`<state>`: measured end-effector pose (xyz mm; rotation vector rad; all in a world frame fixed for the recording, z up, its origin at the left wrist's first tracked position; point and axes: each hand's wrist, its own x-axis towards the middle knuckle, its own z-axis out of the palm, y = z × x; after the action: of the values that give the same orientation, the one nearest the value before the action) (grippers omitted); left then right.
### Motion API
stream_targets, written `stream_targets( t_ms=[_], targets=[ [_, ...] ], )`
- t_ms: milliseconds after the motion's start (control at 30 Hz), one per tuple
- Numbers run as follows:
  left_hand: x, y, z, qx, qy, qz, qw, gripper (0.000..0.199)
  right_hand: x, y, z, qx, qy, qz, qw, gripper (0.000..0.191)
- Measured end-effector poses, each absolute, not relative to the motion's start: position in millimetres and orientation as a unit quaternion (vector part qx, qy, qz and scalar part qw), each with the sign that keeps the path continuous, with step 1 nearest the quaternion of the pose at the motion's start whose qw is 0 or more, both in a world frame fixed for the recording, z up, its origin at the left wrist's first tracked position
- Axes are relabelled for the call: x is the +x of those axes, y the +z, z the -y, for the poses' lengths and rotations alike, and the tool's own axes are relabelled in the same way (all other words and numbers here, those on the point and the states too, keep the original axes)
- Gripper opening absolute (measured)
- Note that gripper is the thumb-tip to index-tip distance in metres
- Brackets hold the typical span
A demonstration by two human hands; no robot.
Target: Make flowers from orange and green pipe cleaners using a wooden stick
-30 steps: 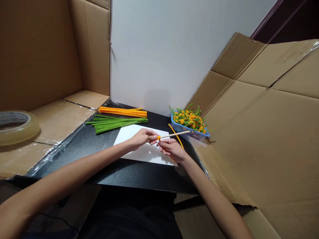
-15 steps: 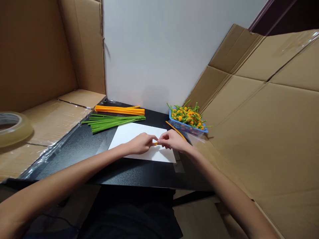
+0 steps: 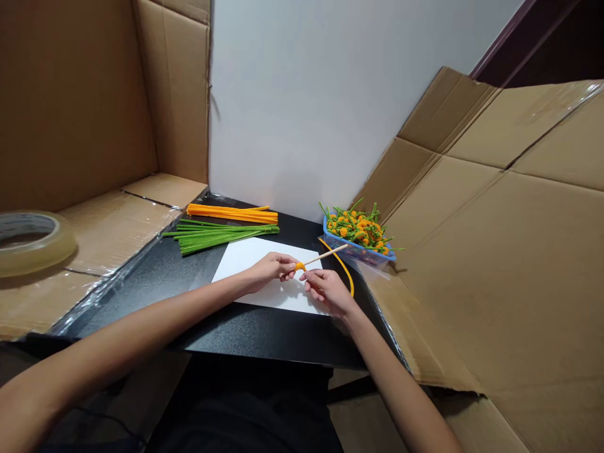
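Over a white sheet of paper (image 3: 268, 298), my left hand (image 3: 271, 270) is closed on a thin wooden stick (image 3: 326, 253) at its lower left end. An orange pipe cleaner (image 3: 300, 267) is coiled around the stick just beyond those fingertips. My right hand (image 3: 330, 290) pinches the pipe cleaner right beside the coil, thumb and finger together, the other fingers curled. A long orange strand (image 3: 348, 270) curves behind my right hand; I cannot tell whether it joins the coil.
Orange pipe cleaners (image 3: 231, 213) and green pipe cleaners (image 3: 226, 234) lie bundled at the back left of the black table (image 3: 226, 330). A blue basket (image 3: 358, 248) of orange-and-green pieces stands back right. A tape roll (image 3: 61, 245) sits left; cardboard panels flank both sides.
The wooden stick now shows clearly, pointing up and right from my left hand. My right hand has shifted slightly down and turned, uncovering the orange coil. The camera view has shifted a little.
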<state>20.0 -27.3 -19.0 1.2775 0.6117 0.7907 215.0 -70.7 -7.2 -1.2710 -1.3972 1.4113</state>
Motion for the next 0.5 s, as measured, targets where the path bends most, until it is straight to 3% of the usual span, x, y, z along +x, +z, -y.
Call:
stream_targets(
  t_ms=[100, 333, 500],
  targets=[
    [14.4, -11.9, 27.6, 0.574, 0.277, -0.242, 0.732, 0.029, 230.6, -2.0, 64.1, -0.494, 0.580, 0.555, 0.334, 0.042],
    [8.2, -3.5, 37.1, 0.670, 0.143, -0.162, 0.710, 0.029, 242.7, 16.0, 63.9, -0.468, 0.590, 0.627, 0.201, 0.032],
    [12.6, -7.4, 42.9, 0.665, 0.114, -0.140, 0.725, 0.031, 243.0, 24.7, 72.2, -0.468, 0.547, 0.658, 0.222, 0.030]
  ],
)
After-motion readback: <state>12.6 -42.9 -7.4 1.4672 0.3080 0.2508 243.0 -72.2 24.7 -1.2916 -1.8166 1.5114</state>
